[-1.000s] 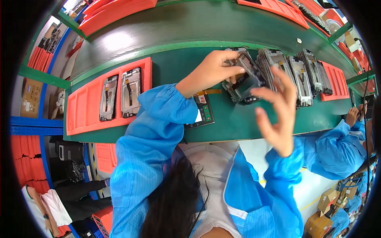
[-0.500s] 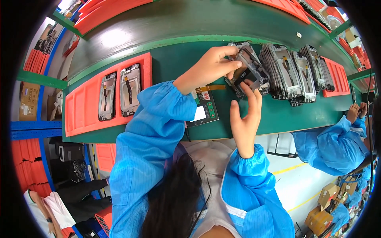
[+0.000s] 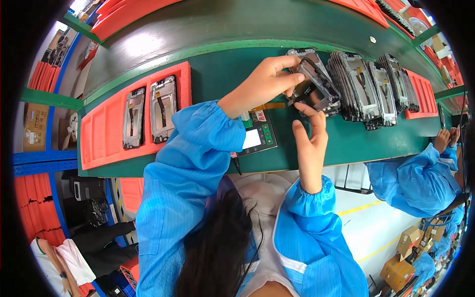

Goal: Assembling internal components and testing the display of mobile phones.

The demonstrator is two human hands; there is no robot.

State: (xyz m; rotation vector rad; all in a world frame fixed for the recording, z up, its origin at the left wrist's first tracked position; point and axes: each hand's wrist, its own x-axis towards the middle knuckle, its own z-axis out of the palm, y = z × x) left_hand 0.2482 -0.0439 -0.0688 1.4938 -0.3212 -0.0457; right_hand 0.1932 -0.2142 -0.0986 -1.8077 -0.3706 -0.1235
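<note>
My left hand [image 3: 264, 81] reaches across the green bench and grips a dark phone frame [image 3: 316, 84] by its left edge, holding it tilted above the bench. My right hand [image 3: 310, 136] is raised under the frame, with its fingertips touching the frame's lower edge. Just right of the held frame stands a row of several similar phone frames [image 3: 368, 86], leaning on edge. Below my left wrist lies a small flat device with a white screen [image 3: 257, 137]. Both forearms are in blue sleeves.
An orange tray [image 3: 106, 128] at the left holds two phone frames [image 3: 148, 114]. A dark conveyor belt [image 3: 208, 22] runs behind the bench. Another orange tray [image 3: 420, 94] lies at the right. A person in a blue coat [image 3: 420, 173] works at the right.
My right hand has come in from the open air to the underside of the held frame. My left hand keeps its hold on the frame, shifted slightly.
</note>
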